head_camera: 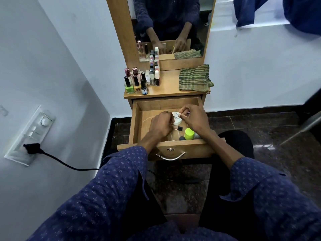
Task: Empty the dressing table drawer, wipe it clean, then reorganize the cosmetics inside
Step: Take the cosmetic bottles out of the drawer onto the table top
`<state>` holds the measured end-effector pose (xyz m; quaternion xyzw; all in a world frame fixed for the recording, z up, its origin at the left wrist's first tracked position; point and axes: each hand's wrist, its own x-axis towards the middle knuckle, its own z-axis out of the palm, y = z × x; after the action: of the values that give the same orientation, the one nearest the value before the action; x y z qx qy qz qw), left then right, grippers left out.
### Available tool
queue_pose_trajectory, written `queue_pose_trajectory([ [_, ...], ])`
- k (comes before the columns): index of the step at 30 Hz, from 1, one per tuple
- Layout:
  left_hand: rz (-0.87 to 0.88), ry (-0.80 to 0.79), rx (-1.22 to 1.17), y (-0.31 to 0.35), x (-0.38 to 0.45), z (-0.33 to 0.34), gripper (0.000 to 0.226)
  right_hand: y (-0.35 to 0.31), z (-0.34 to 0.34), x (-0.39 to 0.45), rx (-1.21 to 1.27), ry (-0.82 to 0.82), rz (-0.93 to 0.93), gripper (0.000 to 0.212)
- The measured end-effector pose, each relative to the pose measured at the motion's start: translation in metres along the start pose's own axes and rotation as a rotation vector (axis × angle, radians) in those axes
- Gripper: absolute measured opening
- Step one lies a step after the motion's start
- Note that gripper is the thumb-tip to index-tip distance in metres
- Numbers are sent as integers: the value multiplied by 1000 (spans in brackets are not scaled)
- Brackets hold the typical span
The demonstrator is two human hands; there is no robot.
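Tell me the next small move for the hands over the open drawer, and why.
Probably lift the white round container out and set it on the tabletop beside the nail polish bottles. The left hand and right hand both grip it, the drawer still holds a green-capped bottle and small items, and the striped cloth lies unused, so emptying seems unfinished.

The wooden drawer (pixel 137 122) stood pulled open, with a lime-capped bottle (pixel 189 133) near its front. Nail polish bottles (pixel 139 80) stood upright, clustered on the tabletop's left; a striped cloth (pixel 194 78) lay folded at right.
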<state>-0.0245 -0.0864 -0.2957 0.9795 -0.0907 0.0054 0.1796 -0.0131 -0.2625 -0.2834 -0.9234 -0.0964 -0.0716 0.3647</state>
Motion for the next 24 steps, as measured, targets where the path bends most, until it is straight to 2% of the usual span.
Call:
queue_pose_trajectory([
  [6, -46, -43, -48, -4, -1, 5, 20, 7, 7, 1, -10, -26, 18, 20],
  [14, -91, -93, -122, -6, 1, 6, 19, 11, 8, 4, 28, -45, 52, 10],
  [19, -145, 4, -311, -14, 3, 5, 26, 13, 6, 5, 116, -9, 72, 12],
  [21, -140, 65, -441, -17, 2, 3, 25, 12, 5, 5, 163, -13, 54, 20],
  [24, -126, 130, -515, -21, 1, -2, 20, 6, 0, 7, 249, -44, -1, 25],
])
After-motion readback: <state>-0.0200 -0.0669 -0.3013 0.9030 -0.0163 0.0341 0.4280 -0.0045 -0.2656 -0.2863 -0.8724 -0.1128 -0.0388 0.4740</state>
